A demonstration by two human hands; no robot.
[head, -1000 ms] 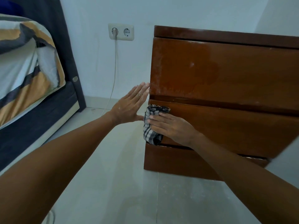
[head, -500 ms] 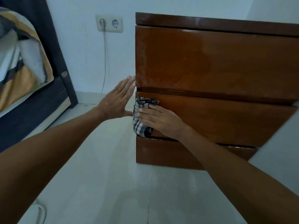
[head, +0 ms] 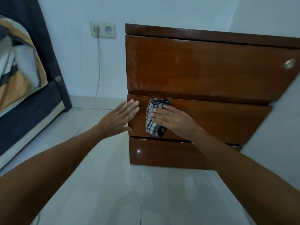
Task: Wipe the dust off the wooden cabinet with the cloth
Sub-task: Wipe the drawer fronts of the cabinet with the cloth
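Observation:
A glossy brown wooden cabinet (head: 211,69) with three drawer fronts stands on the floor against the wall. Pale dust marks show along the left and lower edges of its top drawer. My right hand (head: 173,119) presses a folded black-and-white checked cloth (head: 153,117) flat against the left part of the middle drawer front. My left hand (head: 118,119) lies flat with fingers straight, its fingertips resting on the left edge of that same drawer, just left of the cloth. It holds nothing.
A double wall socket (head: 103,30) with a white cable (head: 97,75) running down to the floor sits left of the cabinet. A bed (head: 29,111) with a striped duvet (head: 17,65) fills the left side. Pale floor tiles (head: 129,192) lie in front.
My right hand and the cloth have slid a little to the right along the middle drawer. My left hand dropped from the top drawer's corner to the middle drawer's edge. The view shifted.

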